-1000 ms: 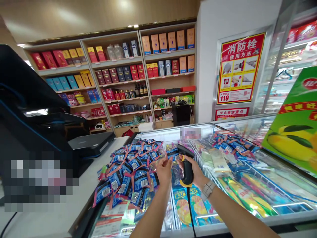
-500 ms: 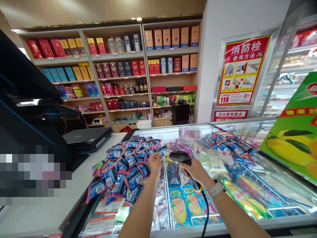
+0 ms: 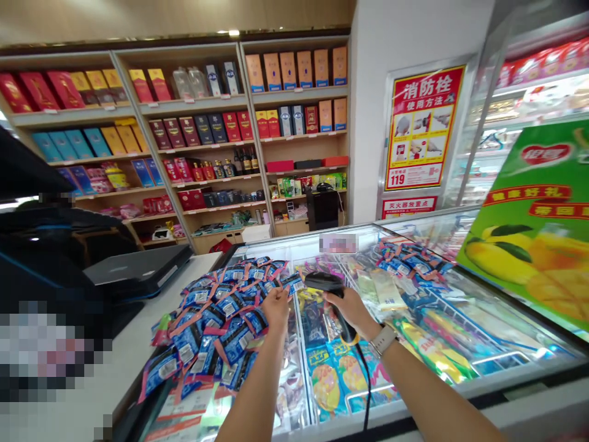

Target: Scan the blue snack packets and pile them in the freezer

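Observation:
My right hand [image 3: 352, 312] is wrapped round the handle of a black barcode scanner [image 3: 324, 282], whose cord hangs down toward me. Its head is close to a small blue and pink packet [image 3: 293, 283] with a white barcode label. My left hand [image 3: 276, 308] is closed, pinching that packet by its near edge. Left of this hand, a heap of similar blue packets [image 3: 232, 304] lies on the freezer's glass top, many with barcodes facing up. A second group of blue packets [image 3: 411, 260] lies on the far right of the freezer.
Under the glass of the chest freezer [image 3: 299, 362] are wrapped ice creams [image 3: 324, 382] and wire baskets. A white counter [image 3: 138, 331] with dark equipment [image 3: 142, 267] stands on the left. A green mango carton [image 3: 529, 233] stands at right. Shelves of boxed goods [image 3: 197, 132] line the back.
The view has turned slightly right, so the scene sits further left. Both hands keep their holds, with scanner and packet still close together.

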`<state>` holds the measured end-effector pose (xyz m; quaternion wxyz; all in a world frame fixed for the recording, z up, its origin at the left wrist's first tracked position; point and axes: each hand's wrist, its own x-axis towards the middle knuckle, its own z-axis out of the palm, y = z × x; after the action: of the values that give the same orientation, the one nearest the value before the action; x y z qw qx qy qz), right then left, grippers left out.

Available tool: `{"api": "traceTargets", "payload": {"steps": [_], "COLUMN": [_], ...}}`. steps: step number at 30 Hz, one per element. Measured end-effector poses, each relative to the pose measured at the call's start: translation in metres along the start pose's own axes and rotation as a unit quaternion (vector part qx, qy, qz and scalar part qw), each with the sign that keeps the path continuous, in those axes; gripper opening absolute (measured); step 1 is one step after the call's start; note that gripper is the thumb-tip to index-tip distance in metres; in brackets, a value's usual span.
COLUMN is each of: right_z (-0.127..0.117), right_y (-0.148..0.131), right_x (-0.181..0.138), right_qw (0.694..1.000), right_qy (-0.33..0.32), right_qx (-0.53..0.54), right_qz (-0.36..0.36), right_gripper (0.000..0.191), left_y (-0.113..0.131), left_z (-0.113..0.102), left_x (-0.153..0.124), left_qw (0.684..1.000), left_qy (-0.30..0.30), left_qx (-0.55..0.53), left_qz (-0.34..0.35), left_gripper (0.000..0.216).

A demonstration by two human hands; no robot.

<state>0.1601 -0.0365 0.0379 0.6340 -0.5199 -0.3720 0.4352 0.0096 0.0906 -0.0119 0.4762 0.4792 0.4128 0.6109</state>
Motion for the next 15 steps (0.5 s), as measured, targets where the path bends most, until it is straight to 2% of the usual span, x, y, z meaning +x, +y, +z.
{"api": "traceTargets", "payload": {"steps": [2, 5, 8, 10, 13, 15], "right_z": [-0.008, -0.035, -0.077, -0.105, -0.138, -0.152], "right_y": [-0.005, -0.014, -0.016, -0.014, -0.008, -0.004], "right_x": [0.005, 0.014, 0.022, 0.025, 0.031, 0.036], "right_qw": [0.989, 0.942, 0.905, 0.889, 0.856, 0.828], "right_qy": [0.027, 0.075, 0.142, 0.196, 0.276, 0.327], "right_qx": [0.144, 0.327, 0.401, 0.413, 0.432, 0.446], "right_qz": [0.016, 0.023, -0.007, -0.035, -0.071, -0.088], "right_gripper": [0.017, 0.015, 0.014, 0.015, 0.017, 0.014], "left_y": [0.0, -0.002, -0.01, -0.017, -0.026, -0.029], "left_z": [0.006, 0.037, 0.091, 0.133, 0.192, 0.225], "left_x": [0.001, -0.002, -0.017, -0.029, -0.044, -0.05], "left_qw": [0.999, 0.986, 0.961, 0.944, 0.924, 0.912], "left_qy": [-0.044, -0.157, -0.271, -0.318, -0.349, -0.352], "left_qx": [0.027, 0.047, 0.05, 0.075, 0.159, 0.203], "left_qz": [0.005, -0.007, -0.032, -0.031, 0.01, 0.044], "left_gripper": [0.038, 0.033, 0.025, 0.018, 0.006, 0.005]}}
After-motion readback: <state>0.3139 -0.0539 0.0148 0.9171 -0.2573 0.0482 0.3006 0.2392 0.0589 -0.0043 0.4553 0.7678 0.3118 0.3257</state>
